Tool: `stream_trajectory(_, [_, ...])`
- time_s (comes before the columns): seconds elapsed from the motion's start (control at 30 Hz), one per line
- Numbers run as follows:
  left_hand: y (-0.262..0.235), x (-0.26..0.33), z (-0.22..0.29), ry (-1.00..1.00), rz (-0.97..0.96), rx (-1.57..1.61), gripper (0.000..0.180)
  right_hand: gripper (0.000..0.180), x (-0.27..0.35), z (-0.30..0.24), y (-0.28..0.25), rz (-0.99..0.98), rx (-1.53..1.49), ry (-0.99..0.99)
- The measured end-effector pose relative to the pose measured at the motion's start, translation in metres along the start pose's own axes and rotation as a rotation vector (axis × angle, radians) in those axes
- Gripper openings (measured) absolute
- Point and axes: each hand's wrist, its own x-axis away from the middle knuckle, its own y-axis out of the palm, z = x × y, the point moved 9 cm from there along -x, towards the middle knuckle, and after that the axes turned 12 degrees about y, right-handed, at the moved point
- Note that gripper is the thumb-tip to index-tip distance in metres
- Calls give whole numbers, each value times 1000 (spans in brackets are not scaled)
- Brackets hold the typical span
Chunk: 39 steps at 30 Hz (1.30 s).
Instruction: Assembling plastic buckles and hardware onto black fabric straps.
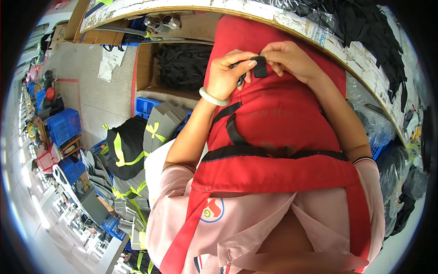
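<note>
On the left, beyond the hands, a carton [144, 68] stands near, with a tangle of black straps [182, 66] in it. Next comes the left hand [244, 68], with a pale bangle [213, 97] around its wrist; its thumb and finger are pressed together on the upper left edge of a short black strap [260, 69], and the other fingers curl around a dark tool [240, 81], whose kind I cannot tell. The strap is between the two hands, over the red apron [283, 105]. It lies just right of the left thumb, and its long axis runs nearly straight from the fingertips down toward the person's body. It looks flat, matt and wide, perhaps folded at its upper end, with a squared lower edge that is free. The right hand [272, 58] is equally near, at the upper right corner of the strap; its fingertips are drawn together, but what exactly they pinch I cannot tell. Farther right, the tabletop [273, 13] bears a dark heap [372, 41].
</note>
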Motion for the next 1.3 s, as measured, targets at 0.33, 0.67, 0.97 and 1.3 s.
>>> stream_trajectory(0.33, [-217, 84, 50, 2, 707, 0, 48, 20, -2, -26, -9, 220, 166, -214])
stream_trajectory(0.67, [11, 8, 17, -6, -172, 257, 80, 18, 0, -19, 35, 36, 225, -152])
stream_trajectory(0.97, [54, -4, 1, -183, -365, 459, 78, 16, 31, -6, -14, 221, 71, -178])
stream_trajectory(1.3, [90, 6, -29, -463, -511, 758, 42, 9, 58, -17, -8, -193, -81, -241])
